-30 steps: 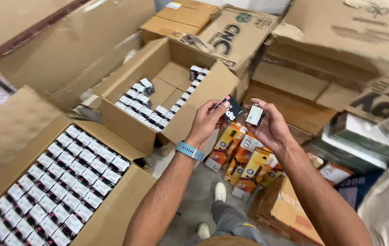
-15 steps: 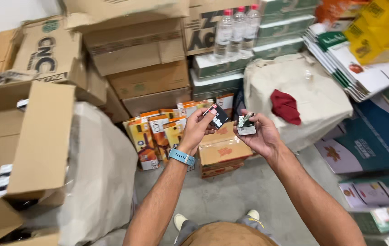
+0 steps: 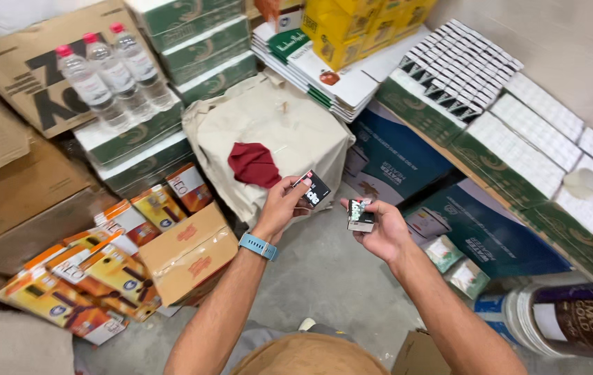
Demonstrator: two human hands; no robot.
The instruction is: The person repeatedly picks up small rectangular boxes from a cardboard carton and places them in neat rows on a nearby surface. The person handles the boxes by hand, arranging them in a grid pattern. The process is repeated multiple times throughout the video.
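Note:
My left hand (image 3: 284,205), with a blue band on its wrist, pinches a small black box (image 3: 314,189) with white and red print. A second small black-and-white box (image 3: 360,214) sits in my right hand (image 3: 378,229), held upright between thumb and fingers. Both hands are raised side by side over the grey floor (image 3: 324,271), a short gap between the two boxes. Behind them lies a beige cloth sack (image 3: 275,132) with a dark red cloth (image 3: 253,164) on it.
Orange and yellow packets (image 3: 95,274) and a small brown carton (image 3: 189,253) lie at the left. Water bottles (image 3: 105,73) stand on green-and-white cases. At the right, open cartons hold rows of small boxes (image 3: 459,66); blue boxes (image 3: 397,149) and a white bucket (image 3: 563,319) sit below.
The view has swung right, away from the open cartons of small boxes at the left to the sack and stacks at the right. Both hands still hold their small boxes.

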